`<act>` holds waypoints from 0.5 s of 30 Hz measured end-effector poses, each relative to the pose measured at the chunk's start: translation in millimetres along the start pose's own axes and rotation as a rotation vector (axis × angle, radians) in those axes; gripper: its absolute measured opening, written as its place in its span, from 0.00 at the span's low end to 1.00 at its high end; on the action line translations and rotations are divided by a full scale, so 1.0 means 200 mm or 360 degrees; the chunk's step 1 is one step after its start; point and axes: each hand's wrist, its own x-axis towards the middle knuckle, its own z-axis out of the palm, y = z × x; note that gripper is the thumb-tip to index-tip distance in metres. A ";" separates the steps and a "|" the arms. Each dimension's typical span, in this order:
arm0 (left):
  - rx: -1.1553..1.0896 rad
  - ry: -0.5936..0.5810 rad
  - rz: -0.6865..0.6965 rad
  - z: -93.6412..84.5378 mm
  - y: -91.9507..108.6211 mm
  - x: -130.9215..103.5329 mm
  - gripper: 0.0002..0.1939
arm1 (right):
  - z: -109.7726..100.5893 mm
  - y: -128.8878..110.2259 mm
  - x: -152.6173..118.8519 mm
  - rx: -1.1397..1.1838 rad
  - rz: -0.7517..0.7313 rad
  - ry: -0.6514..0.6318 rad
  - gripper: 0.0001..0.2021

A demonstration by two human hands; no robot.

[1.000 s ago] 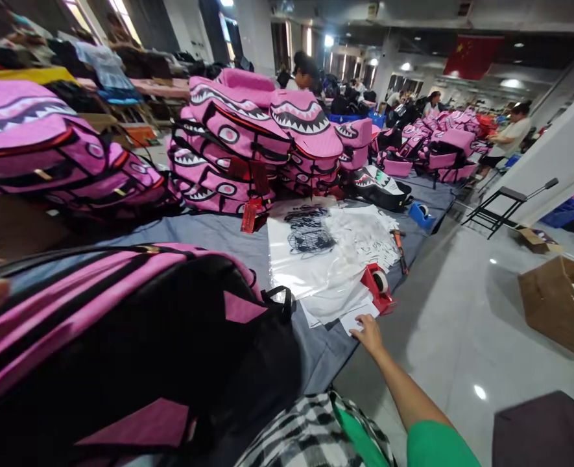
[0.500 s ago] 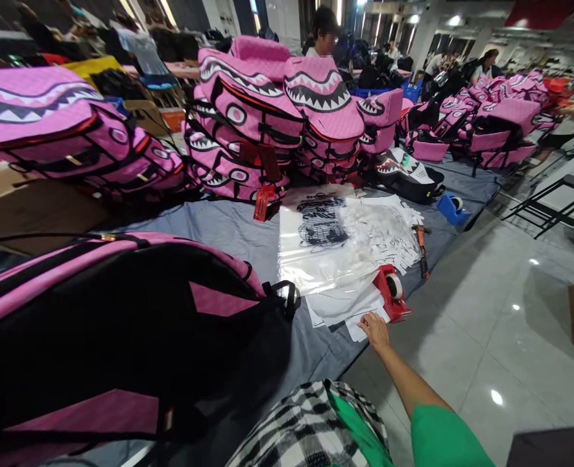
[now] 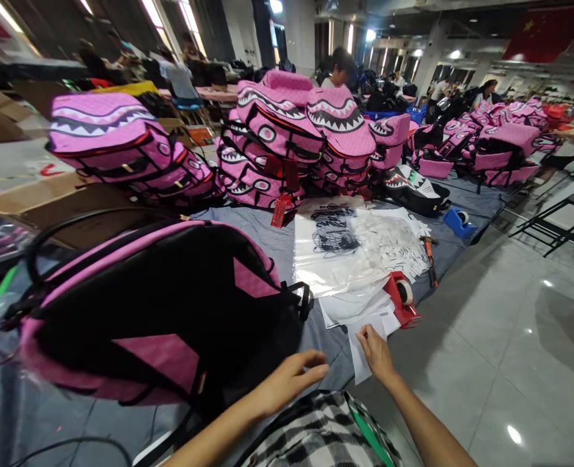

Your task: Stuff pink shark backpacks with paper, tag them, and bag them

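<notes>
My right hand (image 3: 377,351) is closed in a pinch on a white paper sheet (image 3: 358,360), which hangs over the table's near edge. Beside it, above my lap, my left hand (image 3: 296,377) is open with its fingers stretched toward the paper, holding nothing. A black and pink backpack (image 3: 179,305) lies on the table to the left with its back panel up. Just beyond my right hand are more white sheets (image 3: 338,311) and a red tape dispenser (image 3: 399,299) with a white roll.
Clear plastic bags (image 3: 310,259) and a pile of white slips (image 3: 394,240) lie mid-table, near an orange-handled hammer (image 3: 429,259) and a blue tape dispenser (image 3: 458,224). Stacked pink backpacks (image 3: 272,136) line the far side. A cardboard box (image 3: 67,207) stands at left; people sit farther back.
My left hand has come into view near the table edge. My right hand has drawn the white sheet slightly toward me. The view has shifted, showing more of the backpack.
</notes>
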 end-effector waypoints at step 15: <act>-0.0279 0.0660 -0.0611 0.27 -0.53 0.55 0.20 | 0.14 0.06 -0.15 0.0101 0.0217 0.0065 0.13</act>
